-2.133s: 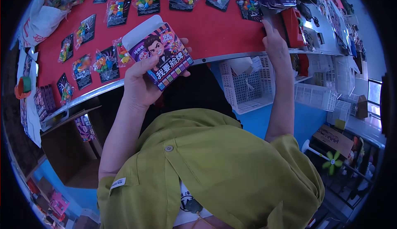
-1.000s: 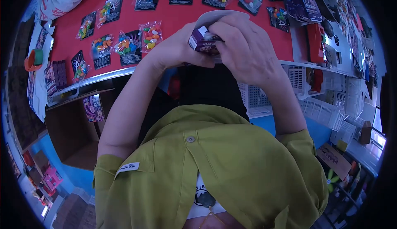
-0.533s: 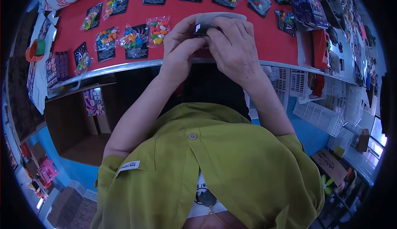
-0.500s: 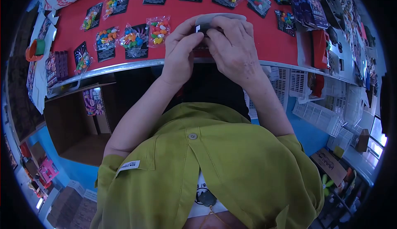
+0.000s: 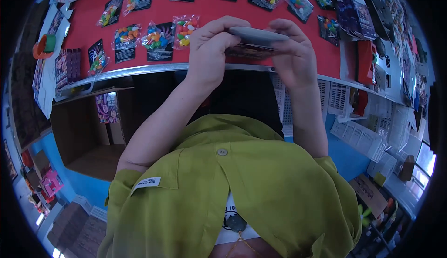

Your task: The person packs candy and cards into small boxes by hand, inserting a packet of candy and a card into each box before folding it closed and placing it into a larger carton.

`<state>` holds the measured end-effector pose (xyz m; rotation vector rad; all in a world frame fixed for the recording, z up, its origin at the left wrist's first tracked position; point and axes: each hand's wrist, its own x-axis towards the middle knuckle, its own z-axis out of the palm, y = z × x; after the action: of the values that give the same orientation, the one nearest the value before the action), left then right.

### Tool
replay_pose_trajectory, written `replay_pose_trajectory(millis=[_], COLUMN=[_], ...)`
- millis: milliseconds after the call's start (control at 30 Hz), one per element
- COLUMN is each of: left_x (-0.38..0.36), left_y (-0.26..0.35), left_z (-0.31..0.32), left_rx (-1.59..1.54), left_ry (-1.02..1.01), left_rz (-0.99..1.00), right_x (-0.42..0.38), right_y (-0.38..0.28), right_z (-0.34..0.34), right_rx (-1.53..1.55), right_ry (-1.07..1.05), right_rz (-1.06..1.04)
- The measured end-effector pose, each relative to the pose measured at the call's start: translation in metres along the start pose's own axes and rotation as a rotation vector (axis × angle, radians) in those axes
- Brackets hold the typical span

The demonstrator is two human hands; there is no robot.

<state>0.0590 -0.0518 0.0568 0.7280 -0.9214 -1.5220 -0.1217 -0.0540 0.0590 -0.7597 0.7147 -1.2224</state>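
A flat grey-edged packet [image 5: 258, 35] with a printed lower face is held up over the front edge of the red table. My left hand [image 5: 212, 48] is closed on its left end, thumb on top. My right hand [image 5: 295, 53] is at its right end, slightly blurred, with curved fingers partly round the end; whether they grip it is unclear. Black cards with clear bags of colourful candies lie about, such as one bag [image 5: 185, 30] just left of my left hand and another [image 5: 299, 6] beyond my right hand.
A stack of printed packets [image 5: 356, 18] and a red box [image 5: 365, 62] stand at the right. An orange and green tape roll [image 5: 45, 46] is at the left, above more packets [image 5: 68, 67]. Below the metal table edge [image 5: 158, 68] is an open cardboard box [image 5: 88, 137].
My right hand has moved right and opened from its bunched grip near the middle. The packet now shows its broad grey edge and printed face. The view has shifted slightly.
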Motion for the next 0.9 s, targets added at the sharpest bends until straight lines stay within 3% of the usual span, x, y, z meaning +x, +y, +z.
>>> replay_pose_trajectory(millis=[67, 100, 167, 200, 233, 267, 367, 433, 567, 767, 833, 900], left_x=[-0.002, -0.001, 0.002, 0.004, 0.005, 0.004, -0.001, -0.004, 0.001, 0.004, 0.005, 0.003], left_y=[0.005, 0.003, 0.001, 0.003, 0.004, 0.003, 0.008, 0.012, 0.010, 0.016, 0.018, 0.019], left_z=[-0.006, -0.009, -0.021, -0.029, -0.035, -0.038, -0.030, -0.025, -0.021, -0.016, -0.020, -0.023], left_rx=[0.009, 0.168, 0.332, 0.696, 1.054, 1.040, 1.156, 0.978, 0.964, 0.915, 0.681, 0.715], left_ry=[-0.057, -0.094, -0.126, -0.257, -0.392, -0.397, -0.413, -0.338, -0.276, -0.260, -0.336, -0.351], left_rz=[0.012, 0.131, 0.256, 0.520, 0.782, 0.783, 0.914, 0.738, 0.778, 0.628, 0.421, 0.436], right_x=[-0.005, -0.007, -0.010, -0.008, -0.009, -0.012, -0.021, -0.019, -0.014, -0.013, -0.014, -0.015], right_y=[0.002, 0.002, 0.002, 0.006, 0.008, 0.008, 0.001, 0.004, -0.002, -0.003, -0.002, 0.000], right_z=[-0.004, -0.005, -0.007, -0.008, -0.011, -0.015, -0.005, -0.005, -0.004, -0.003, -0.004, -0.006], right_rx=[-0.048, -0.040, -1.126, -1.124, -1.376, -1.635, -1.617, -1.543, -1.402, -1.115, -1.132, -1.144], right_ry=[-0.048, -0.065, -0.111, -0.114, -0.146, -0.176, -0.156, -0.118, -0.115, -0.112, -0.111, -0.112], right_rz=[-0.038, -0.034, -0.662, -0.666, -0.837, -1.001, -1.003, -0.943, -0.865, -0.640, -0.672, -0.704])
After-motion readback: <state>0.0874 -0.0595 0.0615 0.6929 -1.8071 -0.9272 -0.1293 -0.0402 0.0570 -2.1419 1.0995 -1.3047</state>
